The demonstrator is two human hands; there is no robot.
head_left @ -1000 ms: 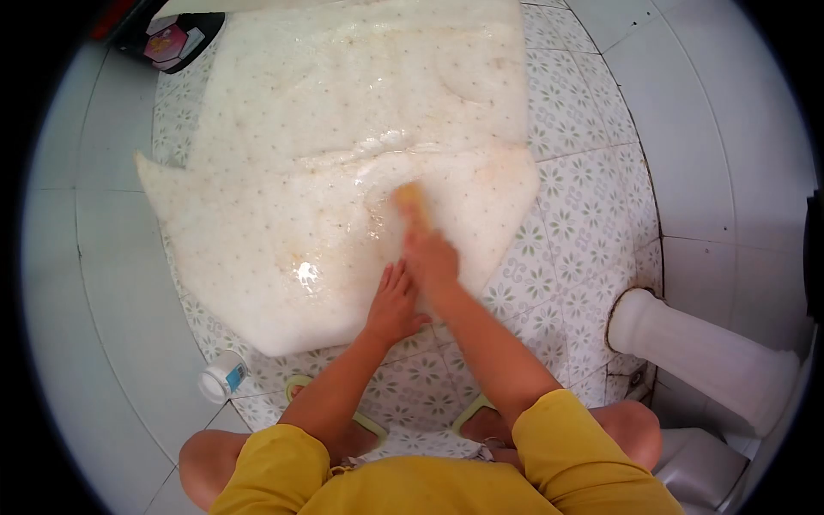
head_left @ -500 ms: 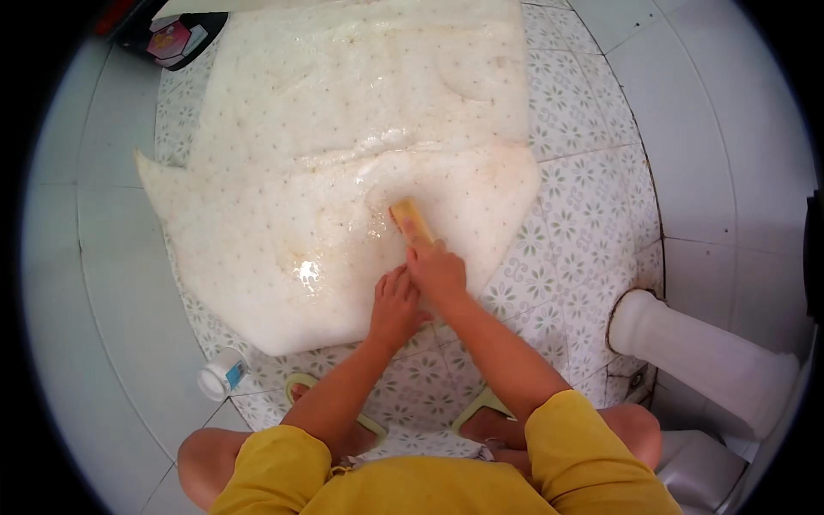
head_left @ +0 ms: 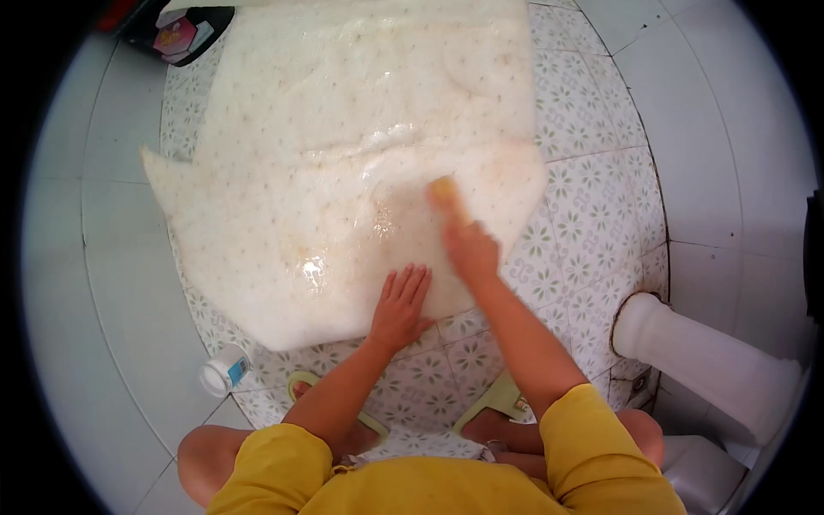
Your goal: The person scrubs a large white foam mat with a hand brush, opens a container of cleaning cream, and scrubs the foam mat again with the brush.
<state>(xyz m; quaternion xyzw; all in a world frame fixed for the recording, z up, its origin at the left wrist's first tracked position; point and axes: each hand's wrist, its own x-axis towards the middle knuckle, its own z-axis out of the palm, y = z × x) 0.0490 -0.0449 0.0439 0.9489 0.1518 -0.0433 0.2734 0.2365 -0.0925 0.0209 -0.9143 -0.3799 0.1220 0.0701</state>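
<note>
A large whitish sheet (head_left: 257, 197) with small dots and wet, shiny patches lies over the floor. My right hand (head_left: 471, 251) is closed round a yellowish brush (head_left: 448, 199), blurred by motion, over the right part of the sheet. The underside of the brush is hidden. My left hand (head_left: 400, 307) lies flat on the sheet's near edge with its fingers spread, to the left of my right hand and apart from it.
A white container (head_left: 225, 370) with a blue label is at the lower left. At the top left stands a black container (head_left: 190, 36) with a pink label. A white pedestal (head_left: 699, 360) is at the right, near the wall. Patterned tiles (head_left: 592, 189) surround the sheet.
My right hand has moved to the right with the brush, away from my left hand. The fingers of my left hand have spread out on the sheet. The view has shifted slightly.
</note>
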